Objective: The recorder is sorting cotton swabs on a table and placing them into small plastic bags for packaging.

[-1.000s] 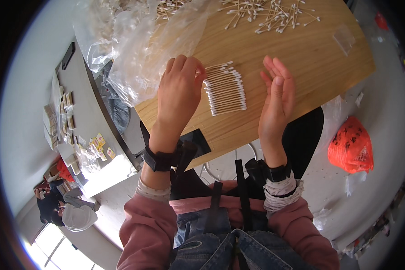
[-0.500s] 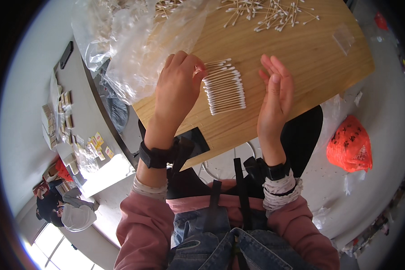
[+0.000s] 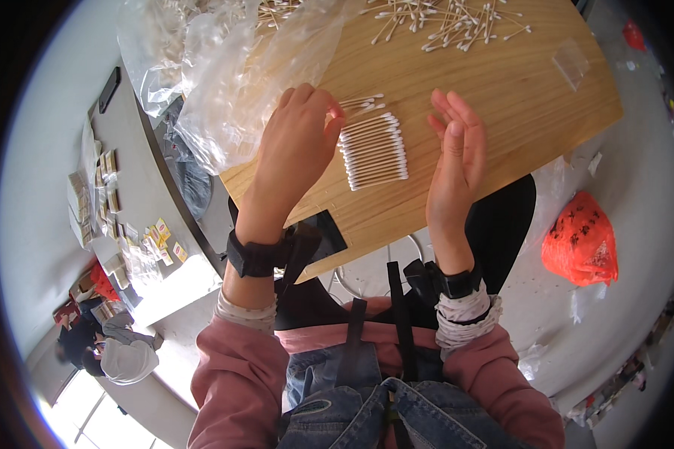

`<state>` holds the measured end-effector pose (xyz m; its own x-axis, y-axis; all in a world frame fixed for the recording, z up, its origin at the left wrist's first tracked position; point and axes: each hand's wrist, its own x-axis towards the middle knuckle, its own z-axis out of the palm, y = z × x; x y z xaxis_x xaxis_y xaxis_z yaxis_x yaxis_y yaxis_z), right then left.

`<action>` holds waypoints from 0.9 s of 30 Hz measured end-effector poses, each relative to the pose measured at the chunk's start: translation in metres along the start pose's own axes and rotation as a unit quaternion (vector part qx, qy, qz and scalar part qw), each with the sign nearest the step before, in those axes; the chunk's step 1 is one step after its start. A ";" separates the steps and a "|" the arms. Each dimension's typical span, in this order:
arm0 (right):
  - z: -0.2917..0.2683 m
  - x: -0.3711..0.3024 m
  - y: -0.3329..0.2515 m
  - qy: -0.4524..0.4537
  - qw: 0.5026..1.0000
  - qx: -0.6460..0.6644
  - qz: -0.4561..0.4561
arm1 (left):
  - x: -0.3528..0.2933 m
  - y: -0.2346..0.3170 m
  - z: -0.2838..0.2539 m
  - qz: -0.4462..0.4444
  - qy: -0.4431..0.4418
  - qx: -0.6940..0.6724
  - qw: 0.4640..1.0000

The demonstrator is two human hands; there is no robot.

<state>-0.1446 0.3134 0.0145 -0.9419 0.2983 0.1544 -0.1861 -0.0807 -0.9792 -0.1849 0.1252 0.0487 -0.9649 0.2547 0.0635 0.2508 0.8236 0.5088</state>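
Note:
A neat row of white-tipped cotton swabs lies side by side on the wooden table. Just beyond its far end, a few more cotton swabs stick out from the fingertips of my left hand. That hand is closed, thumb against the fingers, with their other ends hidden behind it. To the right of the row, my right hand is held on edge with its palm facing the swabs. Its fingers are stretched out, and it holds nothing.
Loose cotton swabs lie in a heap at the table's far side. A clear plastic bag covers the far left. A small clear plastic piece lies far right, and a dark flat object sits at the near edge. On the floor rests a red bag.
The few swabs at my left fingertips have moved slightly away from the row, and a gap now shows between them. My right hand has hardly moved.

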 end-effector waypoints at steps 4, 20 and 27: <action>-0.004 -0.001 0.000 -0.001 0.999 0.038 0.009 | -0.001 0.001 -0.003 -0.006 0.021 -0.028 0.999; -0.066 -0.009 -0.069 -0.107 0.994 0.036 0.009 | -0.003 0.050 -0.029 0.061 -0.142 -0.324 0.933; -0.217 -0.015 -0.041 0.136 0.970 -0.198 0.046 | 0.005 -0.010 -0.005 0.027 0.024 -0.034 0.999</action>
<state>-0.0620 0.5186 0.0237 -0.8312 0.5508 0.0755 0.0683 0.2358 -0.9694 -0.1922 0.1158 0.0484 -0.9534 0.2713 0.1318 0.2974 0.7724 0.5612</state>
